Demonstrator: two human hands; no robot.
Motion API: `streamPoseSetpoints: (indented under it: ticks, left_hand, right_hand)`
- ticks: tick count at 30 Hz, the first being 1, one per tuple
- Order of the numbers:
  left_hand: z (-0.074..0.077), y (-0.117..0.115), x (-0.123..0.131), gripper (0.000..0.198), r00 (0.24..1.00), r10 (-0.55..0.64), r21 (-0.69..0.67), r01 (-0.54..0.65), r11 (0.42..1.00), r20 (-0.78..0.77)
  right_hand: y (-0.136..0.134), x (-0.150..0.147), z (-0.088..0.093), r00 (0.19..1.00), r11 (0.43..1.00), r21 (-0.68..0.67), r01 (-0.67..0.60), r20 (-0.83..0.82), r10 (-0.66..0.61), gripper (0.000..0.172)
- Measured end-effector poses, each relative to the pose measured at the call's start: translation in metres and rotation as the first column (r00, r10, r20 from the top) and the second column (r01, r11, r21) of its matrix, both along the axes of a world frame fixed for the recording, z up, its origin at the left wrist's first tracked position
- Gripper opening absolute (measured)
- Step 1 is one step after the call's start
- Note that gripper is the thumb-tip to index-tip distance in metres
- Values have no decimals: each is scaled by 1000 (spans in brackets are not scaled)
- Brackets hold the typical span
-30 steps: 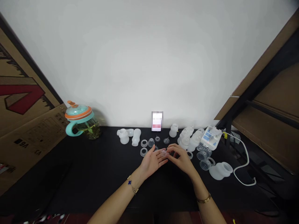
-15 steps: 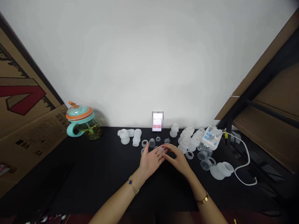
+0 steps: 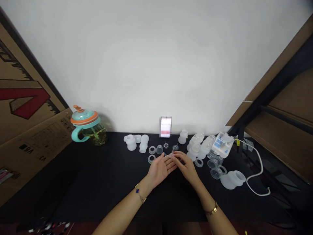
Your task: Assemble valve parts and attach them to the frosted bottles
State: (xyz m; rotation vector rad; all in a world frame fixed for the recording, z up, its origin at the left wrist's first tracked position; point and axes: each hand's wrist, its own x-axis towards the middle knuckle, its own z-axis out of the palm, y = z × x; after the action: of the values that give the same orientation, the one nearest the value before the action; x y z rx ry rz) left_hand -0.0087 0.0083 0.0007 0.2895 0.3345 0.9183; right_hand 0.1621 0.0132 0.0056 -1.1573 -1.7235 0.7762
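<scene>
My left hand (image 3: 159,169) is palm up over the black table, its fingers stretched out. A small clear teat-like piece (image 3: 172,154) is at its fingertips. My right hand (image 3: 187,166) pinches that piece between thumb and fingers from the right. Behind the hands lie a clear dome (image 3: 159,149), a clear disc (image 3: 166,145) and another disc (image 3: 175,148). Two clear rings, one at the back (image 3: 152,150) and one nearer (image 3: 151,159), lie left of the fingertips. A third ring (image 3: 199,162) lies to the right of my right hand.
A lidded teapot (image 3: 85,127) stands at the left by cardboard (image 3: 31,143). White bottles (image 3: 131,143) and a blurred screen (image 3: 165,127) stand near the wall. At the right are teated bottles (image 3: 205,147), a white device (image 3: 222,145), its cable (image 3: 262,163) and a large white bottle (image 3: 232,179).
The clear piece has moved from lying on my left fingers to standing with its tip up in my right hand's pinch. My left thumb has come down closer to its fingers.
</scene>
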Motion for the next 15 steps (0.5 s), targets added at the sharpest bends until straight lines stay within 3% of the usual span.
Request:
streamPoseSetpoints:
  ticks: [15]
  left_hand:
    - [-7, 0, 2, 29, 994, 13, 42, -9, 999, -111]
  right_hand:
    - [-3, -1, 1, 1000, 1000, 2, -16, -17, 16, 18]
